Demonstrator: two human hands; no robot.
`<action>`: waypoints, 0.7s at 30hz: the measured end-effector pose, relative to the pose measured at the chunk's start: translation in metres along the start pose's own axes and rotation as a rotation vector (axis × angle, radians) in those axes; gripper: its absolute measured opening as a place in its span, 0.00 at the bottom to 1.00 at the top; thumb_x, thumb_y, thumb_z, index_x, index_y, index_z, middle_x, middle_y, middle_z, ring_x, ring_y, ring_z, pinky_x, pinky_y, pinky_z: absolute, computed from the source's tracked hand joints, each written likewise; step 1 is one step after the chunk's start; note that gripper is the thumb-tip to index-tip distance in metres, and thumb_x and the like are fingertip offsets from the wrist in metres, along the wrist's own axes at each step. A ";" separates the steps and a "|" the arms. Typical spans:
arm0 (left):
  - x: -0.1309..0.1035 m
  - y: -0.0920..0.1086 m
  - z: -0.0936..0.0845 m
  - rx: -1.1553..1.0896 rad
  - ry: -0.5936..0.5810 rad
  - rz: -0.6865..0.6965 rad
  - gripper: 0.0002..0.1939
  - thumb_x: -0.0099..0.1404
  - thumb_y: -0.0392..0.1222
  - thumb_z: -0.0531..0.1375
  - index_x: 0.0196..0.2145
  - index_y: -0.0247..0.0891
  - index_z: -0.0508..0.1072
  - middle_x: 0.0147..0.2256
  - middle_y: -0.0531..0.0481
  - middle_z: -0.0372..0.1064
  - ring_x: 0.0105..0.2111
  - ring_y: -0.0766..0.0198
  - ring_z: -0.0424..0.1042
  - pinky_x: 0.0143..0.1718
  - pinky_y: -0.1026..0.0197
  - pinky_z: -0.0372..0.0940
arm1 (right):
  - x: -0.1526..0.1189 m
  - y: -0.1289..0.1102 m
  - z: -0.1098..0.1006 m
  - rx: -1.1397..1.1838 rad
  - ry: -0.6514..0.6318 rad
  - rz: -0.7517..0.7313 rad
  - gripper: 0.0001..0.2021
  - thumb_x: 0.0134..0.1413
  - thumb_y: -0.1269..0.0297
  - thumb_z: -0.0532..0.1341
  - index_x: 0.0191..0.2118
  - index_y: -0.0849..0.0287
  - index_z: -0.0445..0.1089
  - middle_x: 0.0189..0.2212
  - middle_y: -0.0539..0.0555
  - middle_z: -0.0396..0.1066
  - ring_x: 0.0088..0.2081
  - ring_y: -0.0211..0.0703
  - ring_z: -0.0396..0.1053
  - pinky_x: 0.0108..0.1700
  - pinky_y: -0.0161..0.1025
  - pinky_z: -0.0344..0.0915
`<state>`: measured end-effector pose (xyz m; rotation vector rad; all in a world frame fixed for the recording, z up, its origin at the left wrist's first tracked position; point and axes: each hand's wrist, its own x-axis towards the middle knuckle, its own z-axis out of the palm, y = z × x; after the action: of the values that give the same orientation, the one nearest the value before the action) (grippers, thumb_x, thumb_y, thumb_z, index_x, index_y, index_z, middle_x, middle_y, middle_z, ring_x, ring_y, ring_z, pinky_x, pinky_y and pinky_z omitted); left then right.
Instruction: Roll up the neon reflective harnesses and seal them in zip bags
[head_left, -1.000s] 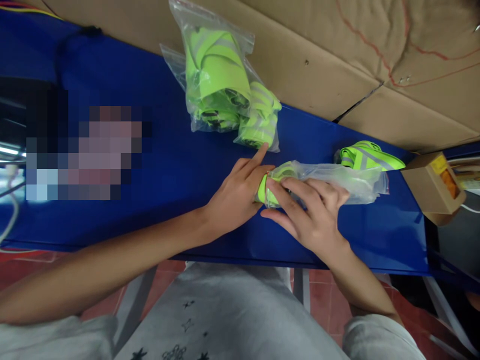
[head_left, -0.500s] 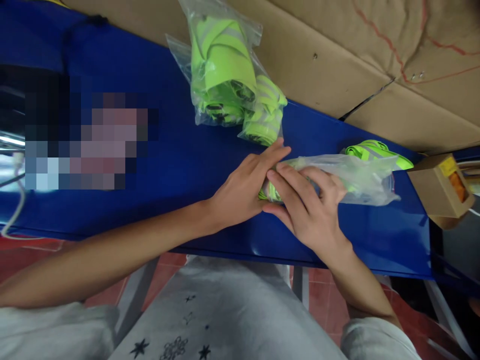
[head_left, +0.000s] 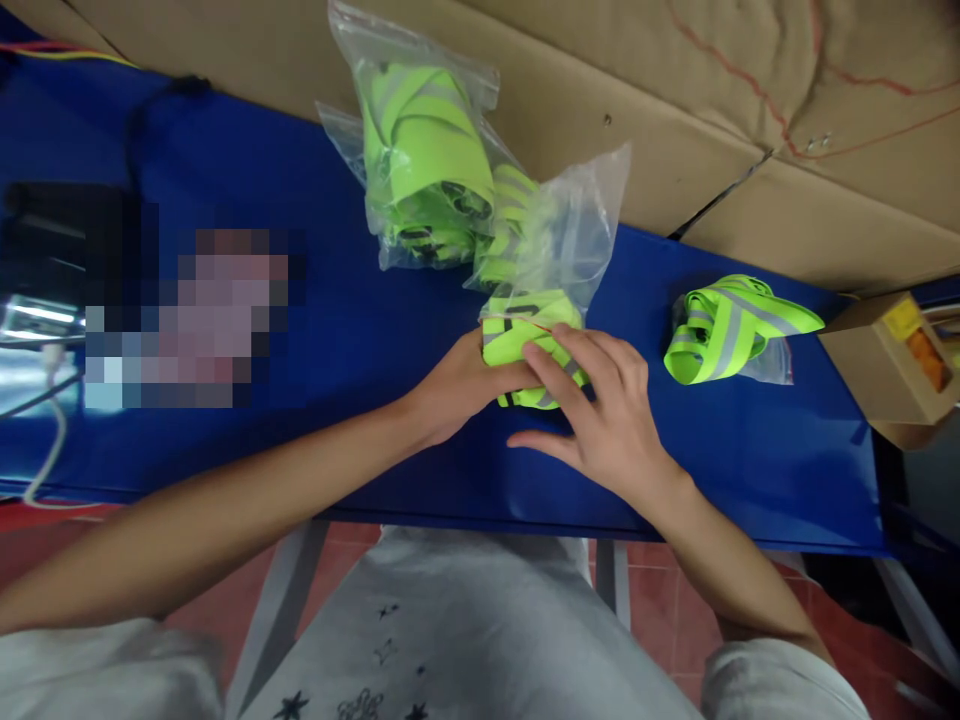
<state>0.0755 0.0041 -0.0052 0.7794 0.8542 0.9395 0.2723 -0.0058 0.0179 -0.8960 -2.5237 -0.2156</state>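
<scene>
A folded neon-yellow reflective bundle (head_left: pixel 525 340) with black clips sits in a clear bag (head_left: pixel 589 225) near the middle of the table. My left hand (head_left: pixel 480 385) grips its left side, thumb across the front. The fingers of my right hand (head_left: pixel 607 400) rest on its right side, spread, with the thumb held apart. Just behind are more bagged neon rolls, a large one (head_left: pixel 431 130) and a smaller one (head_left: pixel 510 215). To the right lies a loosely folded neon strap bundle (head_left: pixel 724 330) with a clear bag partly under it.
The blue table (head_left: pixel 360 340) is backed by brown cardboard (head_left: pixel 585 130). A small open cardboard box (head_left: pixel 885 360) stands at the right end. At the left are a black device (head_left: pixel 67 240), cables and a blurred patch (head_left: pixel 225 320).
The bagged bundle in my hands has turned, its open bag swinging from the right to the back. My left thumb now crosses its front. The strap bundle at right is uncovered.
</scene>
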 end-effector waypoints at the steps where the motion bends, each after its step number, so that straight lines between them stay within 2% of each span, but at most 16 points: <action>1: 0.000 0.000 0.001 0.003 -0.013 0.031 0.26 0.56 0.42 0.76 0.53 0.39 0.80 0.52 0.45 0.80 0.51 0.55 0.80 0.54 0.56 0.74 | 0.000 -0.001 0.001 -0.040 0.022 0.004 0.35 0.63 0.40 0.65 0.67 0.58 0.66 0.60 0.64 0.71 0.62 0.57 0.67 0.64 0.55 0.63; 3: -0.002 0.002 0.004 0.019 -0.061 0.082 0.28 0.57 0.42 0.75 0.55 0.39 0.79 0.53 0.45 0.80 0.53 0.54 0.79 0.55 0.56 0.74 | 0.000 -0.004 0.000 -0.106 0.060 0.007 0.31 0.64 0.45 0.67 0.66 0.54 0.67 0.58 0.61 0.72 0.63 0.56 0.65 0.67 0.55 0.60; 6: -0.006 0.004 0.006 0.044 -0.138 0.073 0.27 0.61 0.42 0.73 0.57 0.41 0.77 0.54 0.46 0.79 0.54 0.54 0.79 0.52 0.57 0.75 | 0.001 -0.005 0.000 -0.104 0.054 -0.052 0.29 0.66 0.47 0.66 0.67 0.52 0.67 0.61 0.60 0.70 0.68 0.56 0.62 0.72 0.58 0.55; 10: -0.010 0.007 0.004 0.028 -0.152 0.021 0.30 0.60 0.42 0.73 0.60 0.46 0.75 0.55 0.48 0.79 0.54 0.54 0.79 0.51 0.57 0.76 | -0.001 0.003 0.007 0.030 0.058 -0.073 0.30 0.67 0.52 0.66 0.68 0.59 0.64 0.64 0.64 0.67 0.71 0.60 0.60 0.69 0.60 0.64; 12: -0.011 0.013 0.001 -0.070 -0.165 -0.025 0.27 0.63 0.50 0.71 0.59 0.47 0.75 0.58 0.48 0.77 0.57 0.52 0.77 0.53 0.55 0.77 | -0.003 0.010 0.010 0.093 0.105 -0.067 0.31 0.67 0.54 0.66 0.70 0.60 0.61 0.62 0.66 0.68 0.69 0.62 0.63 0.67 0.61 0.69; 14: -0.011 0.019 -0.001 -0.167 -0.207 -0.083 0.24 0.70 0.63 0.60 0.56 0.47 0.76 0.58 0.48 0.76 0.59 0.50 0.77 0.54 0.50 0.77 | -0.005 0.017 0.011 0.149 0.168 -0.067 0.31 0.68 0.55 0.65 0.71 0.58 0.60 0.59 0.64 0.70 0.67 0.61 0.66 0.64 0.61 0.71; 16: -0.011 0.024 -0.002 -0.187 -0.226 -0.107 0.31 0.74 0.70 0.48 0.54 0.47 0.77 0.54 0.47 0.78 0.57 0.48 0.78 0.53 0.47 0.78 | -0.006 0.020 0.011 0.220 0.222 -0.085 0.31 0.68 0.54 0.64 0.70 0.58 0.60 0.57 0.63 0.70 0.65 0.60 0.68 0.63 0.61 0.73; 17: -0.011 0.024 -0.003 -0.170 -0.219 -0.099 0.33 0.74 0.71 0.46 0.53 0.47 0.77 0.51 0.46 0.79 0.55 0.48 0.79 0.52 0.47 0.79 | -0.007 0.020 0.011 0.266 0.240 -0.094 0.30 0.68 0.53 0.64 0.70 0.58 0.60 0.56 0.63 0.70 0.64 0.59 0.69 0.63 0.61 0.74; 21: -0.009 0.015 -0.003 -0.047 -0.165 -0.014 0.33 0.73 0.72 0.48 0.52 0.46 0.78 0.43 0.47 0.81 0.50 0.50 0.81 0.46 0.50 0.79 | -0.006 0.014 0.015 0.457 0.292 -0.074 0.31 0.69 0.50 0.62 0.71 0.53 0.56 0.55 0.60 0.69 0.60 0.55 0.72 0.59 0.59 0.77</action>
<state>0.0643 0.0028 0.0086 0.7974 0.6903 0.8672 0.2792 0.0061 0.0018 -0.5448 -2.2015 0.1906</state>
